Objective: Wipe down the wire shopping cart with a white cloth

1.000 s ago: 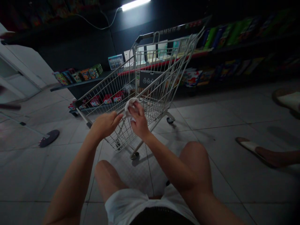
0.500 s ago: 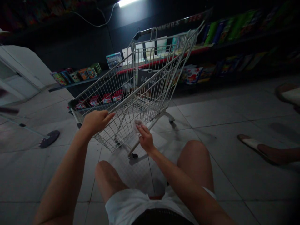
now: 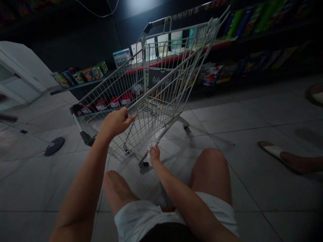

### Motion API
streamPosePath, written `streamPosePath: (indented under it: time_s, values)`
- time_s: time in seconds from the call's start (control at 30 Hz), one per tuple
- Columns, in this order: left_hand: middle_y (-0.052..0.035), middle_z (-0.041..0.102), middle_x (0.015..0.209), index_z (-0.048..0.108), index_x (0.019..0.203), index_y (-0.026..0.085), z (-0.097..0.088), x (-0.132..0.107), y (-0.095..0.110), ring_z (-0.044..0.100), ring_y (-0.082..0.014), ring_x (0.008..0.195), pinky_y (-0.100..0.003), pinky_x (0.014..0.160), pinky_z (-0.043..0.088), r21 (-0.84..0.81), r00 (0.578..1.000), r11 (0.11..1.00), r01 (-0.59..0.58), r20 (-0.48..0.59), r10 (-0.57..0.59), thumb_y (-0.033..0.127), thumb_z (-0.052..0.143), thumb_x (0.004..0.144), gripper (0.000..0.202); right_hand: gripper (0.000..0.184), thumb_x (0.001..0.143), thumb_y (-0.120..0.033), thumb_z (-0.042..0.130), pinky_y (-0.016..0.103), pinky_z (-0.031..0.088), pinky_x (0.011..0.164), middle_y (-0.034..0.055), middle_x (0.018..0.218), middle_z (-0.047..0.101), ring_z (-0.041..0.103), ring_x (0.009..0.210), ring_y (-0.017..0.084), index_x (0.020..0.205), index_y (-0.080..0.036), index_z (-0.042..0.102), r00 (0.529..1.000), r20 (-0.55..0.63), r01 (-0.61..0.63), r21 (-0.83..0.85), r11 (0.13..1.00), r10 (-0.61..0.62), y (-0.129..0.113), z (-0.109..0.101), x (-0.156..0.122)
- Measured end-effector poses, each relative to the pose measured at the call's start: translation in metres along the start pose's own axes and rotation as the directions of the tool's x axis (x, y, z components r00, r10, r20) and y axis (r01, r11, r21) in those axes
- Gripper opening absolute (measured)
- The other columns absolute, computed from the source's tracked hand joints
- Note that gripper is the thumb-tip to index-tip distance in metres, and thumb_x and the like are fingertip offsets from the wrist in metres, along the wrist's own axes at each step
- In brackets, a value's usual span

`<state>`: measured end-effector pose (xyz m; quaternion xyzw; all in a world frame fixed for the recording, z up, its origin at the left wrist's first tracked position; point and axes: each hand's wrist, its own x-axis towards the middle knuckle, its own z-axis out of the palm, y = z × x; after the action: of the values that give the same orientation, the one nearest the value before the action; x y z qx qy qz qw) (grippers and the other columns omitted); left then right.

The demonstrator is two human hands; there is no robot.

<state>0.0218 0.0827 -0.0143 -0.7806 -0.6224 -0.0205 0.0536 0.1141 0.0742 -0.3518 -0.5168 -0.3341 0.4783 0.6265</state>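
Note:
A metal shopping cart (image 3: 161,90) stands in front of me, its wire basket angled across the view. My left hand (image 3: 117,122) is closed around the basket's upper side rail. Lower down, my right hand (image 3: 154,154) grips a crumpled white cloth (image 3: 152,145), which could also be a tissue. That cloth is against the cart's lower frame bar (image 3: 161,134), just above a front caster wheel (image 3: 144,164). The fingertips of my right hand are partly hidden by the cloth.
Behind the cart runs a shelf (image 3: 83,82) with boxes and books. A mop with a round dark head (image 3: 54,146) lies on the tiled floor at left. Another person's foot in a light shoe (image 3: 274,151) is at right. My bare knees flank the cart's near end.
My left hand has slid along the rail, up and to the right. My right hand has moved down with the cloth from the basket's side to the lower frame bar.

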Motion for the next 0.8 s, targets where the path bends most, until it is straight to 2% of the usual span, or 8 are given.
streamPosePath:
  time_s: [0.13,0.27,0.37,0.47,0.5,0.57,0.67,0.8]
  values:
    - [-0.0088,0.070,0.085,0.060,0.095,0.021,-0.002,-0.003,0.008,0.064,-0.0222,0.077,-0.031,0.064,0.039,0.026,0.999,0.999,0.042,-0.015,-0.041,0.053,0.042,0.093,0.038,0.023,0.079,-0.025,0.040,0.013,0.039,0.041,-0.0092,0.063,0.042,0.043,0.045,0.006,0.101,-0.022,0.044,0.990,-0.014,-0.136,0.116,0.984,0.139,-0.036,0.045,0.018]
    - [-0.0094,0.072,0.088,0.060,0.098,0.021,-0.003,-0.005,0.011,0.066,-0.0233,0.080,-0.032,0.066,0.042,0.063,0.998,0.996,0.056,-0.023,-0.055,0.055,0.038,0.094,0.041,0.038,0.081,-0.020,0.041,0.015,0.052,0.055,-0.0040,0.081,0.052,0.057,0.065,0.007,0.118,-0.022,0.044,0.994,-0.005,-0.105,0.175,0.979,0.107,-0.092,0.066,0.019]
    - [-0.0105,0.073,0.089,0.061,0.098,0.021,-0.002,-0.006,0.012,0.068,-0.0249,0.082,-0.033,0.067,0.043,0.081,0.998,0.995,0.063,-0.031,-0.060,0.056,0.028,0.097,0.049,0.058,0.085,-0.017,0.041,0.029,0.058,0.091,0.0071,0.124,0.051,0.058,0.116,0.015,0.142,-0.024,0.036,0.966,0.029,0.257,-0.040,0.966,-0.256,-0.147,0.063,0.011]
    - [-0.0114,0.073,0.092,0.060,0.099,0.020,-0.003,-0.009,0.014,0.069,-0.0257,0.085,-0.033,0.069,0.043,0.082,0.998,0.995,0.054,-0.030,-0.052,0.056,0.018,0.099,0.055,0.076,0.085,-0.012,0.043,0.042,0.041,0.117,0.0083,0.156,0.023,0.025,0.149,0.023,0.155,-0.026,0.018,0.766,0.171,0.632,-0.379,0.676,-0.620,-0.184,0.052,0.011]
    - [-0.0111,0.073,0.091,0.060,0.099,0.020,-0.003,-0.011,0.014,0.069,-0.0257,0.085,-0.033,0.069,0.043,0.081,0.999,0.995,0.051,-0.024,-0.049,0.055,0.017,0.099,0.056,0.079,0.084,-0.010,0.045,0.043,0.038,0.120,0.0073,0.159,0.019,0.020,0.152,0.023,0.156,-0.025,0.017,0.716,0.222,0.680,-0.435,0.590,-0.662,-0.186,0.047,0.013]
    - [-0.0102,0.073,0.089,0.059,0.099,0.020,-0.004,-0.015,0.015,0.069,-0.0255,0.084,-0.033,0.068,0.042,0.078,0.999,0.996,0.050,-0.016,-0.048,0.055,0.016,0.099,0.055,0.078,0.082,-0.008,0.047,0.043,0.037,0.121,0.0084,0.160,0.020,0.022,0.151,0.025,0.155,-0.022,0.024,0.692,0.292,0.700,-0.494,0.515,-0.660,-0.173,0.036,0.017]
    - [-0.0093,0.073,0.086,0.058,0.096,0.020,-0.005,-0.023,0.014,0.069,-0.0257,0.083,-0.033,0.068,0.041,0.070,0.999,0.996,0.046,-0.011,-0.046,0.052,0.017,0.100,0.052,0.068,0.080,-0.010,0.049,0.045,0.037,0.120,0.0143,0.158,0.029,0.030,0.147,0.030,0.148,-0.015,0.042,0.760,0.356,0.638,-0.564,0.523,-0.543,-0.121,0.014,0.017]
    - [-0.0085,0.073,0.083,0.056,0.092,0.021,-0.006,-0.031,0.005,0.068,-0.0249,0.083,-0.032,0.070,0.041,0.053,1.000,0.998,0.027,-0.008,-0.026,0.047,0.019,0.100,0.047,0.068,0.077,-0.009,0.047,0.044,0.039,0.119,0.0140,0.156,0.033,0.032,0.147,0.028,0.144,-0.015,0.047,0.855,0.357,0.517,-0.549,0.657,-0.376,-0.052,-0.016,-0.004]
